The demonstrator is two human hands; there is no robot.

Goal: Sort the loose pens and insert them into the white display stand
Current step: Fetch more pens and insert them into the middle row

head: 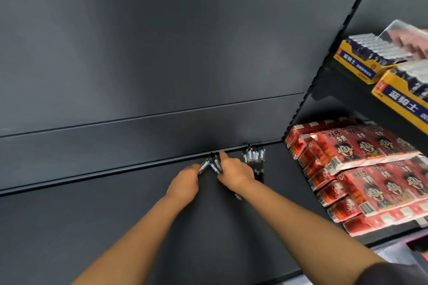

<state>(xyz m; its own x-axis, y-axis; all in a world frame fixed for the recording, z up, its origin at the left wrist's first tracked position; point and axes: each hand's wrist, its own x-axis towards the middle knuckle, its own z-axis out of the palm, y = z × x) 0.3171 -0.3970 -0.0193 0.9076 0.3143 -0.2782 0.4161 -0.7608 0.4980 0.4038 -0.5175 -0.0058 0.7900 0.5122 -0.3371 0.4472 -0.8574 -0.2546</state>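
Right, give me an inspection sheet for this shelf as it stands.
Surface: dark shelf.
Job's things: pens bunched between the hands; spare pens by the back wall; white stand not seen.
Clutter: nothing seen.
Hands: left hand and right hand both grip the pens; right forefinger stretched out.
Cables: nothing seen.
Surroundings: red packs and yellow boxes on shelves to the right.

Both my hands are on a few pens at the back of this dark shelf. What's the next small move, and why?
Probably gather the bunch of pens into the left hand and square them with the right hand. They lie crossed at angles between both hands, a second pile of pens waits just right of them, and no white stand is in view.
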